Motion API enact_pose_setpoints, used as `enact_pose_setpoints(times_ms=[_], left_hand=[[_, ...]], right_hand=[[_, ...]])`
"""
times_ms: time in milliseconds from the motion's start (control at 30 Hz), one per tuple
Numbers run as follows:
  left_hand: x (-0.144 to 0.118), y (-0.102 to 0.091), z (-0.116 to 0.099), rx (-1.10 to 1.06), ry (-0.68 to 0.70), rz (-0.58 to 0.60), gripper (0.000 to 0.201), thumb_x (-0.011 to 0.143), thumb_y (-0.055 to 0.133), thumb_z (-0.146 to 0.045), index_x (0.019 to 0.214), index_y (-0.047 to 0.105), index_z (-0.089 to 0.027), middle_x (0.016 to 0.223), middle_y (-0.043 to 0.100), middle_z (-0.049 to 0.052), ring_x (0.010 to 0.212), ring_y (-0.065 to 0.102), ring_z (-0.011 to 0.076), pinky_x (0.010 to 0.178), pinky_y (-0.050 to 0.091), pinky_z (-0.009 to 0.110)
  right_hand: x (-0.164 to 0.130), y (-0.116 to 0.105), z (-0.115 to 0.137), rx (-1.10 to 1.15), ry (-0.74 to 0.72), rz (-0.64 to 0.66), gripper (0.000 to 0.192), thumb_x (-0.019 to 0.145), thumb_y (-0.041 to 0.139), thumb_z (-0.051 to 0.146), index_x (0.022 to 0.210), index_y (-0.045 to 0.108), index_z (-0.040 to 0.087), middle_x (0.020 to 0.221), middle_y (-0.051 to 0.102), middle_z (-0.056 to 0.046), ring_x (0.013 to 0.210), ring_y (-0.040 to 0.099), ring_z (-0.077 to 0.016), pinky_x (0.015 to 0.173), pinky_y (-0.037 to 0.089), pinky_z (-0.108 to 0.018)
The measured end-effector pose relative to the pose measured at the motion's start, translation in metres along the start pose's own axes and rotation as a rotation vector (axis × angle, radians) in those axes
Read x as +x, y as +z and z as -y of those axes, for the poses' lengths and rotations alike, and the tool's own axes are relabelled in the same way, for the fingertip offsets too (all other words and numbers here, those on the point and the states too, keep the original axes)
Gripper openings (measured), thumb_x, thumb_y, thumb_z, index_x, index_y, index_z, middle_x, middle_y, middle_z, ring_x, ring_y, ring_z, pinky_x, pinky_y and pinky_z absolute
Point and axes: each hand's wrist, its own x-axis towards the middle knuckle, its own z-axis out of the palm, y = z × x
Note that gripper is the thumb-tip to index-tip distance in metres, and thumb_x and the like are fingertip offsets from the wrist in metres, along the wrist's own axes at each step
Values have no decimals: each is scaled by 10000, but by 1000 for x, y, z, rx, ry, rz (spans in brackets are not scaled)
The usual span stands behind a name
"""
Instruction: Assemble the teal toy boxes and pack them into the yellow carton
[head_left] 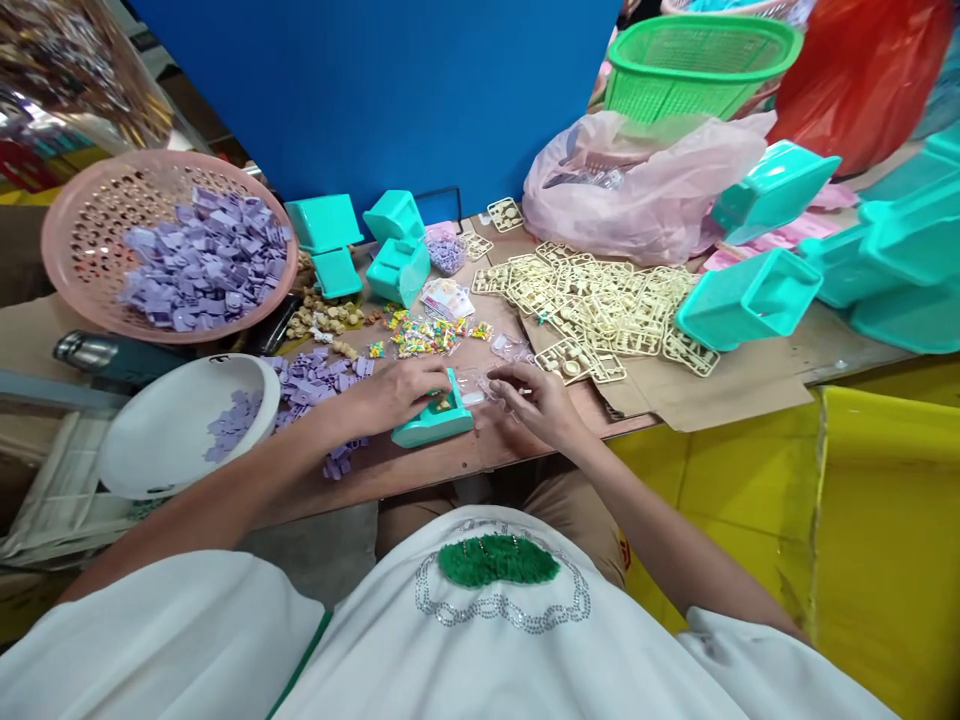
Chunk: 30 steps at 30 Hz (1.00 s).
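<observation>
My left hand point(397, 392) rests on a small teal plastic box point(435, 420) lying near the table's front edge and holds it down. Small beige pieces show inside the box. My right hand point(536, 398) is just right of the box, its fingers pinched on a small clear plastic bag point(480, 386) beside the box's opening. Loose purple plastic pieces point(315, 378) lie to the left of my left hand. Small colourful pieces point(424, 335) are scattered just behind both hands.
A pink basket point(90, 215) of purple pieces and a white bowl point(165, 430) stand at left. Teal boxes point(397, 265) sit at the back, more teal boxes point(750, 298) at right. Cream part frames point(600, 300) cover the middle right. A yellow bin point(885, 500) stands beside the table.
</observation>
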Motion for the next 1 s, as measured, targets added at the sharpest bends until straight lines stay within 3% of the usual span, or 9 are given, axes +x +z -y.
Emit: enact_pose_setpoints(times_ms=[167, 233, 367, 500, 600, 667, 767, 867, 1000], left_hand=[[-32, -9, -16, -86, -189, -225, 231, 1051, 574, -234, 1218, 732, -213, 1246, 719, 99, 1173, 718, 245, 1041, 571, 377], [-48, -2, -26, -128, -293, -274, 365, 1025, 673, -366, 1368, 677, -241, 1369, 681, 104, 1294, 679, 275, 1123, 549, 422], [-66, 39, -37, -166, -500, -377, 902, 881, 848, -520, 1640, 415, -298, 1645, 488, 130, 1547, 485, 329, 1275, 436, 483], [-65, 84, -32, -172, -635, -508, 1086, 829, 910, -463, 1697, 277, -304, 1655, 484, 152, 1548, 492, 334, 1274, 439, 492], [-61, 101, -25, -162, -654, -591, 1112, 807, 934, -424, 1694, 275, -295, 1633, 519, 164, 1532, 516, 343, 1262, 454, 503], [-59, 105, -22, -174, -633, -620, 1118, 800, 939, -436, 1692, 283, -282, 1625, 533, 178, 1525, 528, 352, 1248, 470, 504], [-59, 105, -21, -202, -610, -650, 1111, 800, 935, -469, 1690, 297, -278, 1619, 545, 189, 1512, 545, 361, 1222, 499, 493], [-60, 107, -22, -237, -609, -673, 1123, 789, 946, -435, 1692, 294, -298, 1638, 537, 180, 1522, 535, 361, 1225, 501, 493], [-55, 119, -27, -321, -636, -744, 1159, 772, 957, -319, 1699, 261, -327, 1644, 536, 173, 1541, 515, 361, 1246, 479, 539]], right_hand=[[1, 2, -2, 37, 73, 10, 378, 976, 614, 516, 965, 787, 180, 812, 753, -59, 707, 661, -180, 630, 491, -278], [2, 3, -4, 67, 106, 25, 416, 979, 605, 556, 935, 773, 178, 777, 727, -47, 700, 642, -179, 630, 481, -279], [5, 5, -5, 105, 123, 74, 497, 978, 605, 630, 793, 712, 182, 704, 665, -20, 668, 594, -160, 620, 457, -273], [6, 13, 5, 159, 71, 35, 504, 1022, 590, 624, 836, 744, 182, 758, 700, -39, 704, 643, -172, 662, 532, -295], [0, 29, 18, 47, -137, -13, 418, 1096, 533, 514, 1098, 812, 203, 1090, 788, -112, 1003, 735, -233, 880, 617, -376], [-7, 41, 24, -126, -310, 75, 389, 1122, 500, 429, 1239, 796, 206, 1290, 764, -148, 1214, 705, -277, 1047, 592, -473], [-15, 55, 27, -395, -471, 232, 401, 1122, 481, 336, 1359, 746, 150, 1400, 720, -208, 1377, 626, -352, 1155, 513, -629], [-15, 54, 25, -450, -492, 262, 399, 1116, 487, 295, 1384, 739, 141, 1434, 702, -220, 1434, 589, -362, 1182, 494, -648], [-4, 35, 30, -149, -360, 184, 400, 1142, 455, 352, 1219, 825, 219, 1295, 782, -138, 1211, 740, -262, 1033, 625, -455]])
